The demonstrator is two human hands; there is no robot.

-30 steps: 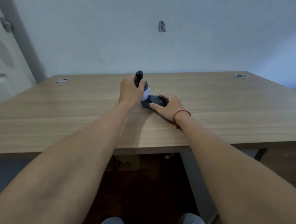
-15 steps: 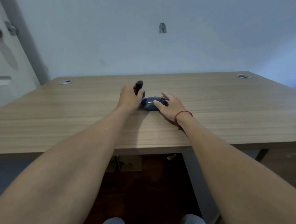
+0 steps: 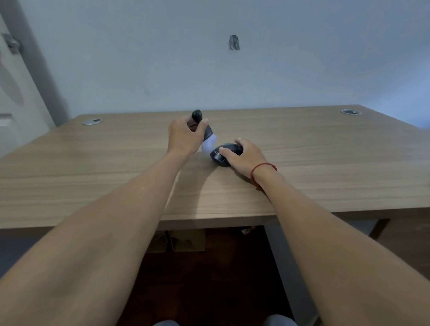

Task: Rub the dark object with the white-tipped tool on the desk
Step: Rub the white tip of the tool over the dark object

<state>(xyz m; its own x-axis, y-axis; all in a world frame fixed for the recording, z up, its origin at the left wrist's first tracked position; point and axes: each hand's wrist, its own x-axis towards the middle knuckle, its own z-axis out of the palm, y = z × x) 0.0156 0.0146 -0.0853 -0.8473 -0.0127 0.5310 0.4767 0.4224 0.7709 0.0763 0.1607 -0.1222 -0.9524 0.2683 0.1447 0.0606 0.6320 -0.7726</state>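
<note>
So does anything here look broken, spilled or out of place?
Only one thing: a small dark ragged patch on the pale wall above the desk, like a hole or chipped plaster. On the desk nothing is spilled; the left hand grips the white-tipped tool, the right hand steadies the dark object.

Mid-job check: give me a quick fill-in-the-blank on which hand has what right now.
The white-tipped tool is gripped in the ____ hand.
The right hand rests on the ____ object.
The right wrist wears a ____ string.
The dark object sits on the wooden ____.

Missing words: left; dark; red; desk
</note>
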